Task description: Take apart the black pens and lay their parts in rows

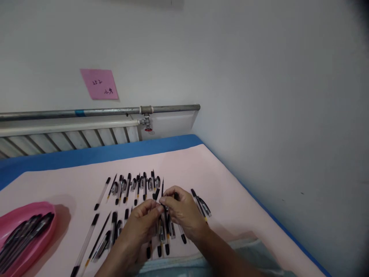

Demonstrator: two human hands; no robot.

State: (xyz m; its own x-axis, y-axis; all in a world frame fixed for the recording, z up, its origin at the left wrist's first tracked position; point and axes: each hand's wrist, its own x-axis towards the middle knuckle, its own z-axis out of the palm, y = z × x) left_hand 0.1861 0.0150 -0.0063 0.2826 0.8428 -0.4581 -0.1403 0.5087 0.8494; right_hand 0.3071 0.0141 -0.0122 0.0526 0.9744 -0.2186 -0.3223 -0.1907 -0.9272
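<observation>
My left hand (pixel 145 217) and my right hand (pixel 183 209) meet at the fingertips above the pink sheet. Between the thumb and finger of my right hand stands a thin black pen refill (pixel 163 186), its pointed tip upward. The fingers of my left hand are pinched right beside it; what they hold is hidden. Under and around the hands lie pen parts: a clear barrel with a black end (pixel 166 240), a barrel (pixel 182 234) by my right wrist, and a small black piece (pixel 156 193) near the fingertips.
Rows of barrels, refills and clear caps (pixel 114 188) lie across the pink sheet (pixel 184 161). At the left, a pink bowl (pixel 49 206) holds several dark pens (pixel 25 234). A refill and cap (pixel 204 206) lie at right. Walls, a pipe (pixel 115 111) and radiator (pixel 63 140) border the table.
</observation>
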